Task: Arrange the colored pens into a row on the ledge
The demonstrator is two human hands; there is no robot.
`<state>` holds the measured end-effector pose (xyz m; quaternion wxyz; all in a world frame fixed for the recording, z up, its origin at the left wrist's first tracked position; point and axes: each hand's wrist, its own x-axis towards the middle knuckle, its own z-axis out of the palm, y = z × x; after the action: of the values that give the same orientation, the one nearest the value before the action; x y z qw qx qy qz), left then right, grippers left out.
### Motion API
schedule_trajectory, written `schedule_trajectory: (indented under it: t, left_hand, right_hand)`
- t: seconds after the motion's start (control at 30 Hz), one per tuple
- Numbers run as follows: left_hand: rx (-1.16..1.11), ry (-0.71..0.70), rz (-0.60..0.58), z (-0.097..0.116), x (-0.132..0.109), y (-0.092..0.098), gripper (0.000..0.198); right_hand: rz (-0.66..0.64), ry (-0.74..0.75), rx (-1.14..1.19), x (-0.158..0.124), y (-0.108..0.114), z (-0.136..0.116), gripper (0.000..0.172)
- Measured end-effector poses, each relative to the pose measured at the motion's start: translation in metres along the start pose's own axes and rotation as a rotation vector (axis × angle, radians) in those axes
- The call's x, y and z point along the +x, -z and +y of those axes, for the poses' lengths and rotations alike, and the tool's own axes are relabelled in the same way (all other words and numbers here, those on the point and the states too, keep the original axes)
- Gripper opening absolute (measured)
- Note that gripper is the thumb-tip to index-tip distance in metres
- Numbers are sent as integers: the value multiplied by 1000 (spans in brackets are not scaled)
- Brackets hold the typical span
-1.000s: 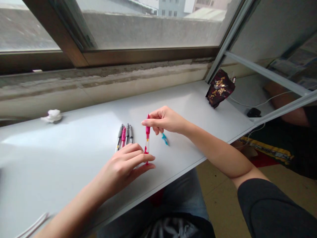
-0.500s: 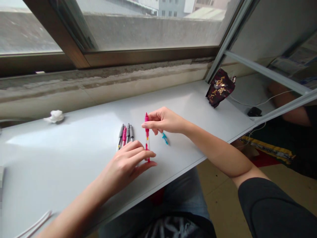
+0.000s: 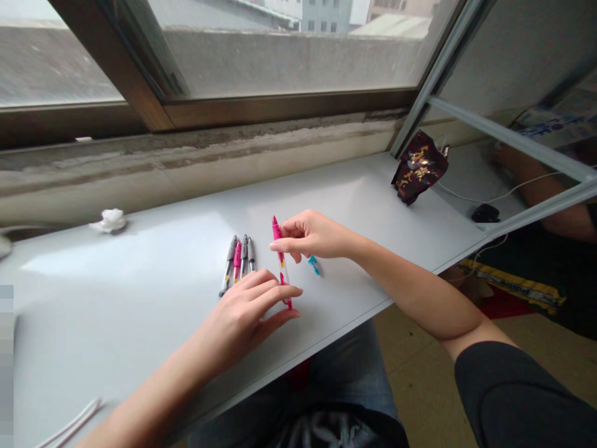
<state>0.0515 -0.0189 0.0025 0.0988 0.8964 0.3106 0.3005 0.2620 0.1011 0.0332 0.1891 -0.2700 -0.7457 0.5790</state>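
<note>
A pink pen with a clear lower barrel stands tilted between my two hands, its pink tip up. My right hand pinches the pink upper part between thumb and fingers. Lower down, my left hand has its thumb and index finger around the bottom end; a gap shows between these fingertips. Left of the held pen lie several pens side by side: grey ones and a pink one, their lower ends partly covered by my left hand. A light-blue pen lies partly hidden beyond my right hand.
The white desk runs along a window wall. A crumpled white tissue lies at the back left, a white cable at the front left. A dark packet stands by the metal frame. Beyond it is another person's arm.
The held pink pen has tilted, its top leaning further left and its bottom end shifted right. Both hands stay on it. The whole view has shifted slightly.
</note>
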Motion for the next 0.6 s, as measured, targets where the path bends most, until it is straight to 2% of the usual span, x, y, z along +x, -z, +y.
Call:
schedule_trajectory:
  t: [0.17,0.6]
  left_hand:
    - [70,-37,12,1,0,-1,11]
    - [53,-24,-8,-1,-5,-2,22]
  right_hand:
    - [9,-12,-14,0,-2,2,43]
    - [33,-9,-45,0,2,1,44]
